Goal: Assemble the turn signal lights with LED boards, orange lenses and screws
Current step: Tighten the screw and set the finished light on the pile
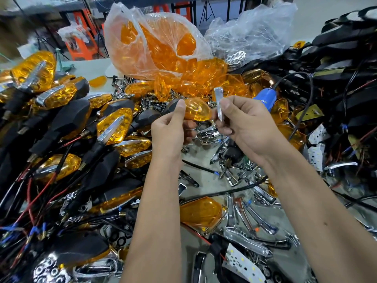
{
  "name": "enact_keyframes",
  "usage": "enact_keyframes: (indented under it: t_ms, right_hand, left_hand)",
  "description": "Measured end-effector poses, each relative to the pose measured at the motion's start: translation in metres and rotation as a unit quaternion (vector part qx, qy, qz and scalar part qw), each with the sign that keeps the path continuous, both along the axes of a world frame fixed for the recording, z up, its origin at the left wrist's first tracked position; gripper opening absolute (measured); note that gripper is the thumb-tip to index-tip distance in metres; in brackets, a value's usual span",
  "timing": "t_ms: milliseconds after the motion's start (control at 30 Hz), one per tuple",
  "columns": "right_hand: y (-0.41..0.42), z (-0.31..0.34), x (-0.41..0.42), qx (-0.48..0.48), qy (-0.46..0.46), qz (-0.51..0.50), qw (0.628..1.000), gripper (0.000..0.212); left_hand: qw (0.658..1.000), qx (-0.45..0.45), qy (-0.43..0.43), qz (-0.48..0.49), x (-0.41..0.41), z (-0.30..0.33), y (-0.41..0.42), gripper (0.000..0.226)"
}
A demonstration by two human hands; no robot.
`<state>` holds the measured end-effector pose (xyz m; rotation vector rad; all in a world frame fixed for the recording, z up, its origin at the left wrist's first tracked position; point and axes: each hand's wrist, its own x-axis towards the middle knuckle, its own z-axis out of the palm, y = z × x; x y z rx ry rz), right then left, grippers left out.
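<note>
The left hand grips a turn signal light, its fingers curled round the black housing while the thumb lies along the top. The light's orange lens is clear, glossy plastic, rounded and faceted, tapering to a point that aims toward the other hand. The right hand pinches a chrome trim strip between thumb and fingers; the strip is narrow, mirror-bright, standing nearly upright and just beside the lens tip, whether touching it cannot be told.

Left of the grip lies a heap of finished lights: matte black bodies, honeycomb-patterned amber lenses, chrome blades, red and black wires. Beyond the grip a crinkled clear plastic bag spills loose orange lenses. Just past the right hand sits a blue-handled tool with a black cord. Below the grip, shiny chrome trims litter the table, and white LED boards lie near the right forearm.
</note>
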<state>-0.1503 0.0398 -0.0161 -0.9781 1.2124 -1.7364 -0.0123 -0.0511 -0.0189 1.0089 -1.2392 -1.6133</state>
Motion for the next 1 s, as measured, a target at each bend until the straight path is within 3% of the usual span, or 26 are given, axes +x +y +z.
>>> enact_keyframes:
  t_ms: [167,267,467,633,767,900,1000]
  right_hand:
    - [-0.003,-0.005,0.001,0.025,0.016,-0.049,0.998,0.015]
    - [-0.001,-0.001,-0.003,0.017,0.007,-0.059,0.998,0.016]
    - [0.006,0.002,-0.006,0.021,0.028,-0.041,0.999,0.049]
    - [0.005,0.003,-0.006,0.004,0.030,-0.021,0.999,0.041]
    - [0.003,-0.001,-0.005,0.002,0.044,-0.047,0.998,0.033]
    - [0.002,-0.004,-0.007,0.018,0.114,-0.079,0.990,0.032]
    - [0.000,-0.006,-0.008,0.020,0.119,-0.092,0.988,0.030]
  left_hand:
    - [0.994,0.067,0.085,-0.012,-0.002,-0.002,-0.001,0.024]
    - [0.989,0.093,0.113,-0.002,0.002,-0.002,-0.006,0.028]
    - [0.999,-0.007,-0.044,-0.020,-0.004,-0.007,0.000,0.039]
    - [0.990,-0.047,-0.080,-0.102,-0.006,-0.009,0.005,0.036]
    - [0.985,-0.011,-0.065,-0.162,-0.006,-0.008,0.005,0.023]
    - [0.984,0.001,-0.066,-0.168,-0.005,-0.005,0.005,0.023]
    - [0.984,-0.010,-0.062,-0.164,-0.003,-0.004,0.005,0.019]
